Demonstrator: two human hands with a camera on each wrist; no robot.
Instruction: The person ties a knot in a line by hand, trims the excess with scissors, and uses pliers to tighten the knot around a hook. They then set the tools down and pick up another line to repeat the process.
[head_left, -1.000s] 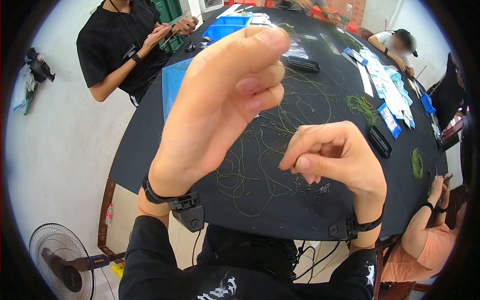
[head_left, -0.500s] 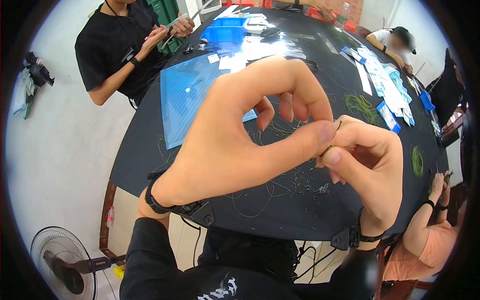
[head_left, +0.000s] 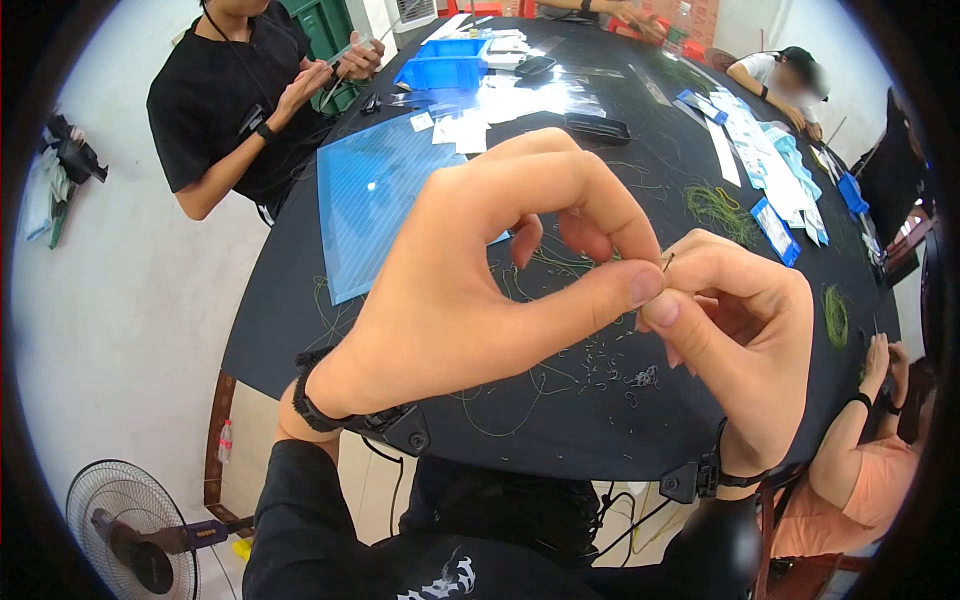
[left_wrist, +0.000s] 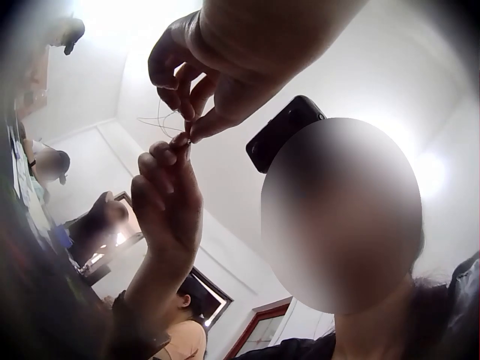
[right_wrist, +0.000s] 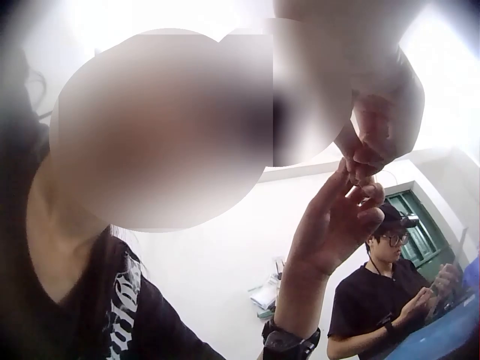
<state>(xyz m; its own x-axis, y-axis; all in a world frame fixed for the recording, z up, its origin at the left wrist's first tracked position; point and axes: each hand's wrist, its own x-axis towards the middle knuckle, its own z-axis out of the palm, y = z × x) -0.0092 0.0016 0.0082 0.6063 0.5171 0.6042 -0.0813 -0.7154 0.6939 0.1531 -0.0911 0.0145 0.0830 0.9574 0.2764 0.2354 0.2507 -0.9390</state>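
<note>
Both hands meet fingertip to fingertip above the black table, in front of my chest. My left hand (head_left: pixel 450 290) arches over from the left, its thumb and index finger pinching a thin fishing line (head_left: pixel 669 260), whose dark tip pokes up between the hands. My right hand (head_left: pixel 755 310) pinches at the same spot, thumb tip beside the left thumb, other fingers curled in. In the left wrist view, fine loops of line trail off beside the joined fingertips. The pinched part itself is mostly hidden by the fingers. Small fish hooks (head_left: pixel 646 377) lie scattered on the cloth beneath.
A blue striped folder (head_left: pixel 350 225) lies left of the hands, a blue bin (head_left: pixel 440 72) behind it. Green line bundles (head_left: pixel 722 215), a coil (head_left: pixel 836 318), a blue packet (head_left: pixel 775 232) and a black tray (head_left: pixel 597 127) are around the table. Other people sit or stand around it.
My left hand has come down and right from its raised position to meet the right hand, and now pinches the line. The right hand has shifted slightly right, keeping its pinch.
</note>
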